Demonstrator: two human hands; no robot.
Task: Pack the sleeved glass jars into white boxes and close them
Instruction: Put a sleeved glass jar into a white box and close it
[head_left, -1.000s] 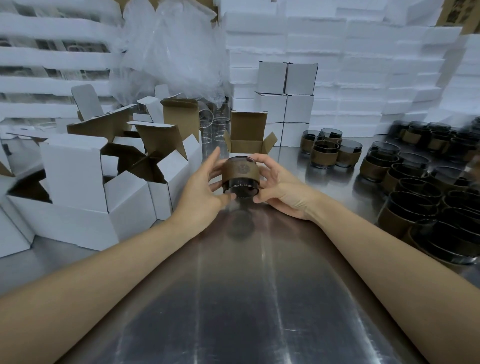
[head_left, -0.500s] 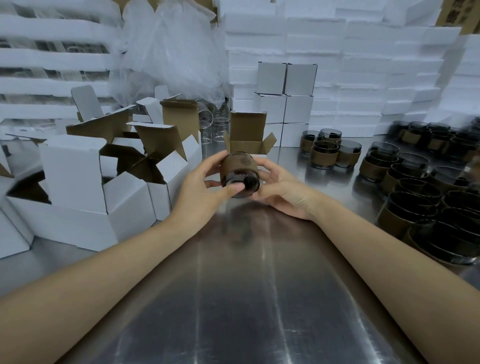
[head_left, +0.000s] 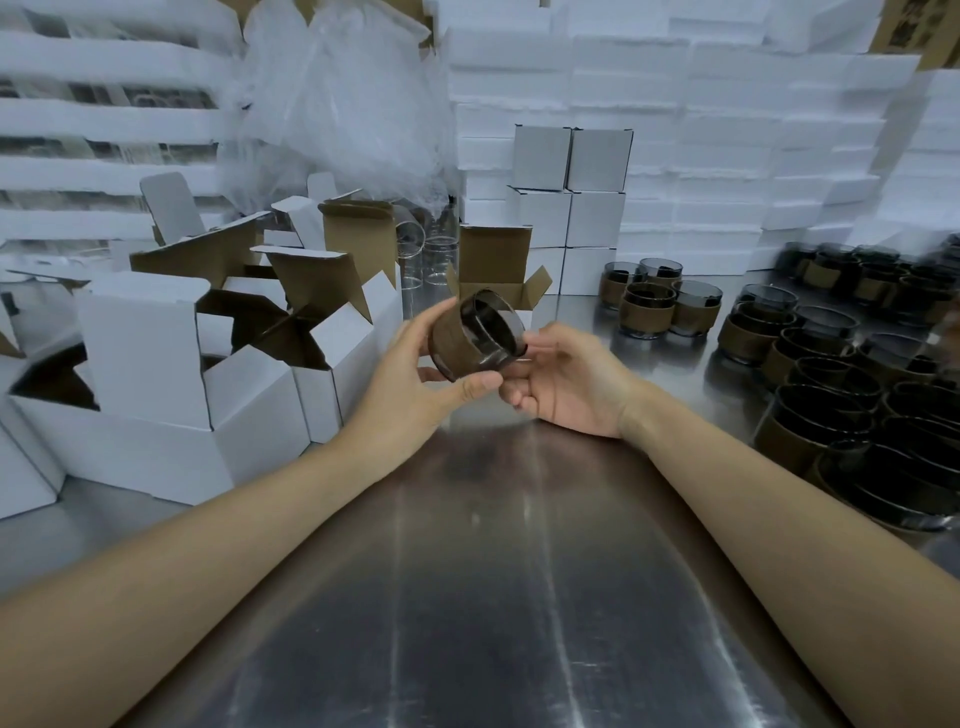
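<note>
Sleeved glass jar is held tilted on its side, mouth turned right, just in front of the open box and off the steel table. Left hand is wrapped round the brown sleeve, thumb underneath. Right hand is curled at the rim, fingertips on the glass. More sleeved jars are stood right of the open box, closed white boxes stacked behind it, and unfolded boxes crowded to its left.

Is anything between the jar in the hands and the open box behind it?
Nothing visible does. The jar is held just in front of the open box, whose lid and side flaps stand open.
</note>
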